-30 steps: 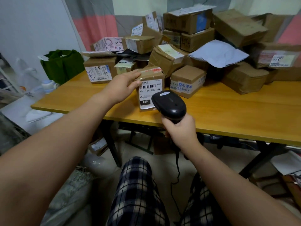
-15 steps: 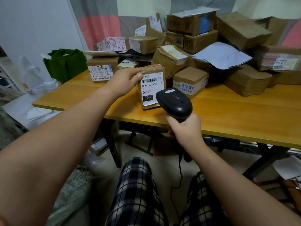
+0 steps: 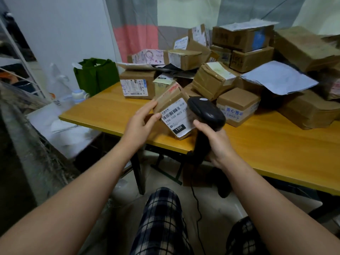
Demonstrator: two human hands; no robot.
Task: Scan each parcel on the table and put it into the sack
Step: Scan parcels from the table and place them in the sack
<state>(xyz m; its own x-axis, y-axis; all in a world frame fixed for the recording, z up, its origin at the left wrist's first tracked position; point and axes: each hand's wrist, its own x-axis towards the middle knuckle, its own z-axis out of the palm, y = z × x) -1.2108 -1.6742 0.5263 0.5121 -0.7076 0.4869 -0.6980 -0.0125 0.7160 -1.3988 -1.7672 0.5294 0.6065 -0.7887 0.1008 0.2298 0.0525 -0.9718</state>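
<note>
My left hand [image 3: 140, 124] grips a small brown parcel [image 3: 173, 112] by its left side, tilted, with its white barcode label facing me, near the table's front edge. My right hand [image 3: 214, 142] holds the handle of a black barcode scanner [image 3: 206, 112], whose head sits just right of the label and covers its edge. A pile of brown cardboard parcels [image 3: 237, 105] and a white mailer bag [image 3: 277, 77] fills the back of the yellow wooden table [image 3: 276, 144]. A greyish woven sack [image 3: 36, 150] lies at the lower left, blurred.
A green fabric bag [image 3: 95, 74] stands past the table's left end. A white low surface [image 3: 60, 124] with a small bottle [image 3: 79, 93] is to the left. The scanner's cable [image 3: 197, 205] hangs down between my knees. The table's front right part is bare wood.
My left hand has lifted and tilted the labelled parcel toward me at the table's edge. The scanner has come closer to the label, and the view has swung left.
</note>
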